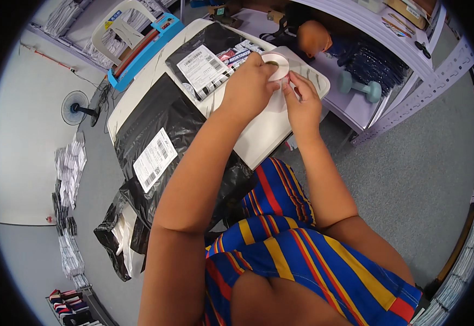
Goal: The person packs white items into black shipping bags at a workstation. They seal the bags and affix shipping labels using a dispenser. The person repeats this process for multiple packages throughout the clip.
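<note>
Above the far right corner of the white table (259,142), my left hand (250,87) is closed on a white roll (276,60), which looks like stickers or tape. My right hand (304,104) has its fingertips pinched together at the roll's near edge, where a bit of red shows; what exactly they pinch is too small to make out. Left of the hands lies a black mailing bag (194,41) with a white shipping label (201,66) and printed packaging beside it. A larger black mailing bag (158,117), also labelled (155,157), stretches toward the table's near left edge.
A blue bag sealer (149,51) stands at the table's far left. To the right, a lilac metal shelf (411,114) holds a pale green dumbbell (359,87) and dark plastic packs. An open black bag (118,239) hangs low at left; a fan (76,107) stands farther off.
</note>
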### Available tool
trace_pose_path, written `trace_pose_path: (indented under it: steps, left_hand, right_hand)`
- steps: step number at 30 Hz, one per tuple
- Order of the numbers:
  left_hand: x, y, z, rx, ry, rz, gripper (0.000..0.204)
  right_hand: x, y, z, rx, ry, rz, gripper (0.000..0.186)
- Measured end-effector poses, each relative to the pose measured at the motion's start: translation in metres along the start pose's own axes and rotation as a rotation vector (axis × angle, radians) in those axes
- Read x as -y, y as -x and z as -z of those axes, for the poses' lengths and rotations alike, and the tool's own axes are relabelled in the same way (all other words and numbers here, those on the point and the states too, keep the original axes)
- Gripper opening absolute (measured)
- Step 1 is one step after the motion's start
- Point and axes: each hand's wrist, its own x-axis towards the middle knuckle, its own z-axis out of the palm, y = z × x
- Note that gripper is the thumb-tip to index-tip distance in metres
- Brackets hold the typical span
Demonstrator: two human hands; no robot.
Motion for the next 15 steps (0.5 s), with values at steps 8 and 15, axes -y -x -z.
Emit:
trace_pose_path:
  steps: [8, 15]
  left_hand:
    - [0.004, 0.003, 0.000, -0.028, -0.045, -0.048, 0.028]
    - [0.039, 0.005, -0.007, -0.175, -0.114, -0.222, 0.034]
  right_hand:
    - [-0.003, -0.010, 0.009, 0.100, -0.156, -0.120, 0.020]
    - [-0.064, -0.045, 0.059, 0.142, -0.298, -0.612, 0.023]
